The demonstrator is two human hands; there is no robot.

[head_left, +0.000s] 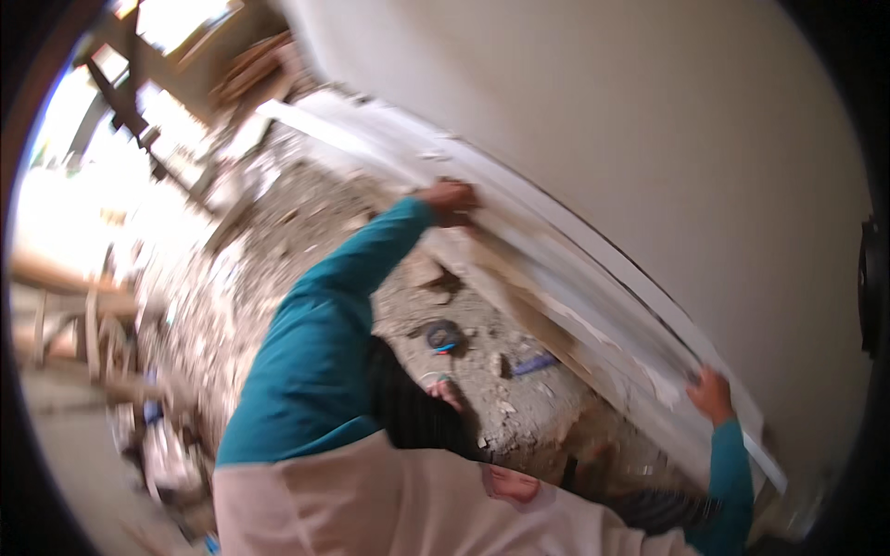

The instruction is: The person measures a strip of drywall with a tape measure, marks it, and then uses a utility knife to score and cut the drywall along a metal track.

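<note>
A long white trim board [556,269] slants along the foot of a pale wall, from upper left to lower right. My left hand [450,201], at the end of a teal sleeve, lies on its near edge with the fingers curled in. Blur hides what they grip, if anything. Farther down the same board, my right hand [712,394] is closed at the outer narrow white strip [649,287]. A small dark bit shows at its fingertips, too blurred to name. Between strip and board runs a thin dark line that ends by this hand.
On the rubble-strewn ground [306,213] lie a dark round roll [443,335] and a blue object [534,364]. My foot [447,393] is near them. The pale wall [649,120] fills the upper right. Wooden framing [79,324] stands at left, and boards [252,69] lean at upper left.
</note>
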